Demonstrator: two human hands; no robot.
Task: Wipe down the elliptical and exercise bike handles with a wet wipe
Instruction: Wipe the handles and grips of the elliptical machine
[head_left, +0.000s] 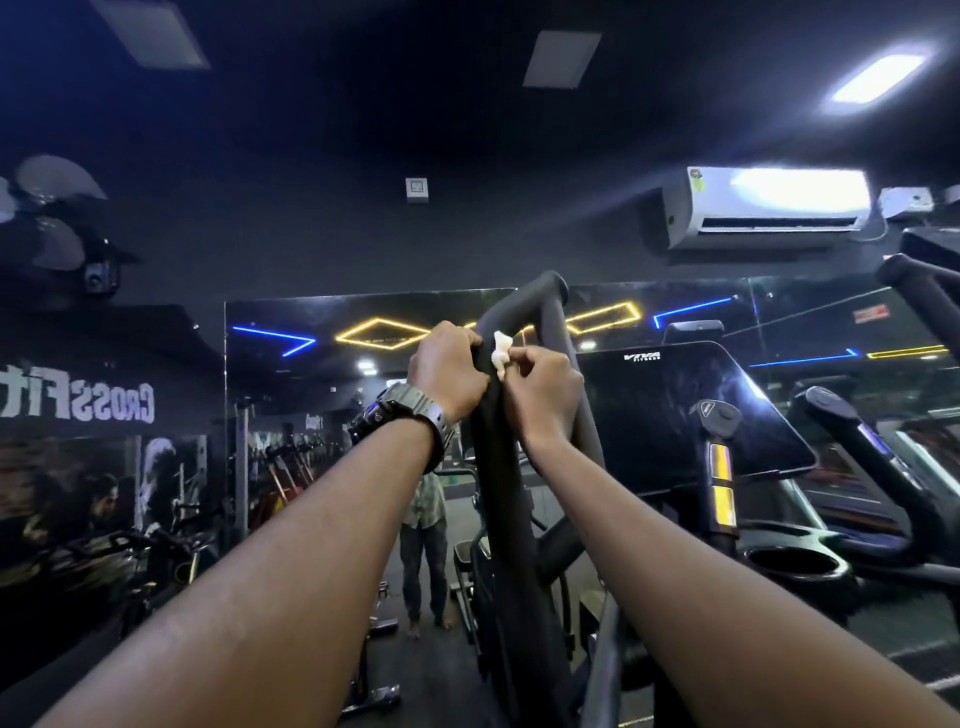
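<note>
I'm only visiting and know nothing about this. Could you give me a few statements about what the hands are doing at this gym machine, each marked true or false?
1. The right hand pinches a small white wipe against the black handle. True.
2. The left hand hangs free at the side. False: it wraps around the handle.
3. A watch sits on the left wrist. True.
4. The machine's screen shows a bright picture. False: it is dark.

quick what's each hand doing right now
Left hand: closed around the black padded elliptical handle.
Right hand: closed, pinching the small crumpled white wet wipe against that handle.
</note>
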